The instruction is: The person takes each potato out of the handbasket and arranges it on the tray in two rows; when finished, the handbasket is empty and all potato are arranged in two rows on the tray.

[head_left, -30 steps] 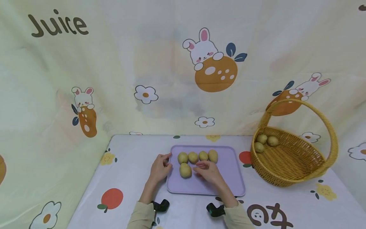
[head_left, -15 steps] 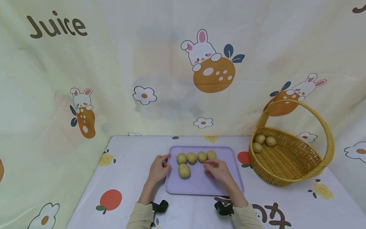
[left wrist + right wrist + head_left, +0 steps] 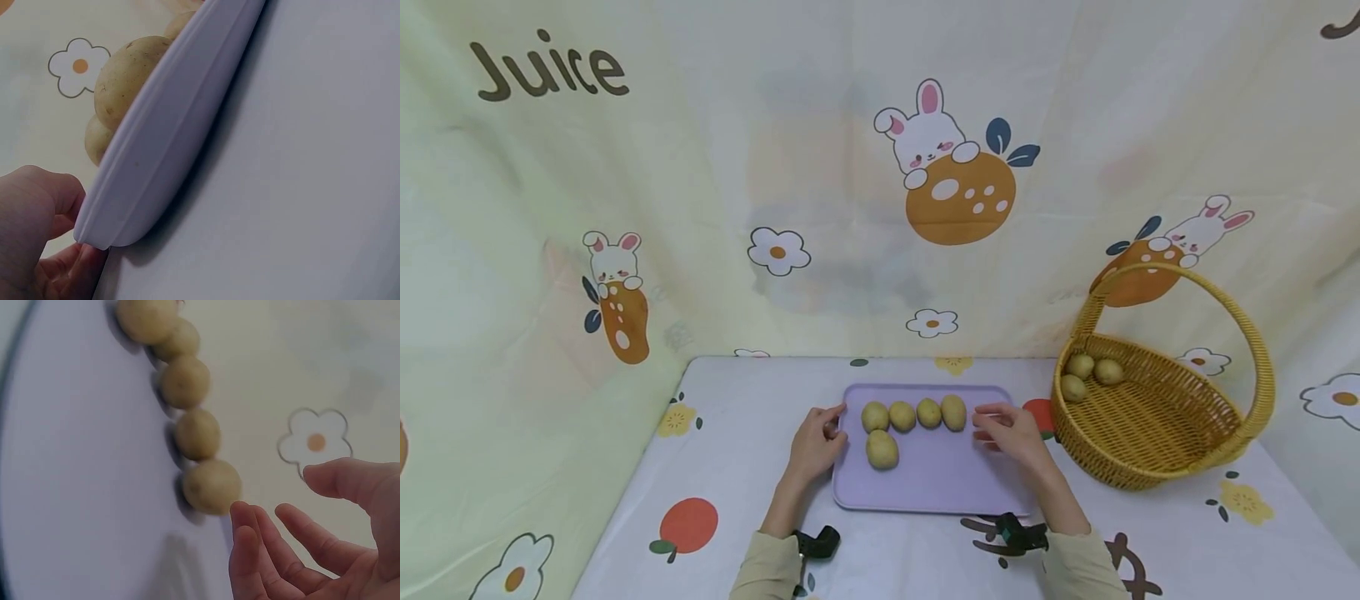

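Observation:
A shallow purple tray (image 3: 936,487) lies on the table with several potatoes on it. Most form a row along its far side, ending at an oblong potato (image 3: 953,413); a larger potato (image 3: 882,450) sits in front of the row's left end. My left hand (image 3: 814,446) holds the tray's left edge near the far corner, its thumb and fingers (image 3: 81,272) at the rim in the left wrist view. Over the tray's right side, my right hand (image 3: 1011,433) is apart from the row, its loosely bent fingers (image 3: 244,550) holding nothing.
A yellow wicker basket (image 3: 1138,467) with a tall handle stands right of the tray, with three potatoes (image 3: 1080,365) at its left end. A printed cloth (image 3: 647,450) covers the table, and a patterned curtain (image 3: 820,167) hangs behind.
My right hand has moved right, from beside the front potato, past the row's right end, to the tray's right side. The left hand stays at the tray's edge.

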Available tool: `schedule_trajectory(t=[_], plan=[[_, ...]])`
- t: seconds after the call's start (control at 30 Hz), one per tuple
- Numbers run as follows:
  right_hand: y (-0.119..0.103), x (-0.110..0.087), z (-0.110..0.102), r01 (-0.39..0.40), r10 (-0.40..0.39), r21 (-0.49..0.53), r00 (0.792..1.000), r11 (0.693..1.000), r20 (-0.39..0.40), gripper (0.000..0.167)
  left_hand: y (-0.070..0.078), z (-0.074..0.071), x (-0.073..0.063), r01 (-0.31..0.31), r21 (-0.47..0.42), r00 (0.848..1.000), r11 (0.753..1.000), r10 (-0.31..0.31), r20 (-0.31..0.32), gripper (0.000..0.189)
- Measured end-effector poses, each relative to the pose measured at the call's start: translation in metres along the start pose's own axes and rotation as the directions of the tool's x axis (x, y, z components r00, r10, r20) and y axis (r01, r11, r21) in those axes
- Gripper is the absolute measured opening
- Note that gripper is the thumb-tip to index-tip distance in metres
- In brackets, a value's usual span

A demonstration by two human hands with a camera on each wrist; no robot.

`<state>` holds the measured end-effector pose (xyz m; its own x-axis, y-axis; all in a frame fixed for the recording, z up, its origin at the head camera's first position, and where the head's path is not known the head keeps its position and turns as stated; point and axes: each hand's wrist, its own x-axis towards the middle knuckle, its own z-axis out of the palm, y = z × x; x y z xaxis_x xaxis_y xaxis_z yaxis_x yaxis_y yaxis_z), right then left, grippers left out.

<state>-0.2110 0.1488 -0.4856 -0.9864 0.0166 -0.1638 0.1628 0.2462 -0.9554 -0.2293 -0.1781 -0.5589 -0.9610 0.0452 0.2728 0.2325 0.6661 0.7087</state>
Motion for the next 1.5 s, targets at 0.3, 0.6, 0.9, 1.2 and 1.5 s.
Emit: schedule_trajectory(t=[0.3, 0.6, 0.9, 1.2, 1.5], plan=[[-0.012, 0.005, -0.035, -0.001, 0.001, 0.013, 1.000, 1.000, -0.031, 0.045, -0.002, 0.000, -0.001, -0.014, -0.004, 1.000, 1.000, 0.014, -0.012, 0.048], [-0.024, 0.012, -0.082, 0.030, -0.028, 0.022, 0.997, 0.999, -0.078, 0.051, -0.003, 0.001, 0.000, 0.006, -0.026, 1.000, 1.000, -0.006, 0.000, 0.049], [-0.009, 0.022, -0.120, -0.016, 0.037, 0.114, 0.981, 0.993, -0.189, 0.049, -0.005, 0.002, 0.000, 0.012, -0.033, 1.000, 0.999, -0.012, -0.002, 0.049], [0.019, 0.028, -0.130, -0.122, 0.179, 0.207, 0.943, 0.971, -0.282, 0.036, -0.004, 0.003, -0.004, 0.023, -0.047, 1.000, 0.999, -0.022, 0.017, 0.049], [0.029, 0.042, -0.131, -0.165, 0.179, 0.068, 0.905, 0.984, -0.385, 0.042, -0.003, 0.000, -0.001, 0.016, -0.045, 1.000, 0.999, -0.015, 0.011, 0.050]])
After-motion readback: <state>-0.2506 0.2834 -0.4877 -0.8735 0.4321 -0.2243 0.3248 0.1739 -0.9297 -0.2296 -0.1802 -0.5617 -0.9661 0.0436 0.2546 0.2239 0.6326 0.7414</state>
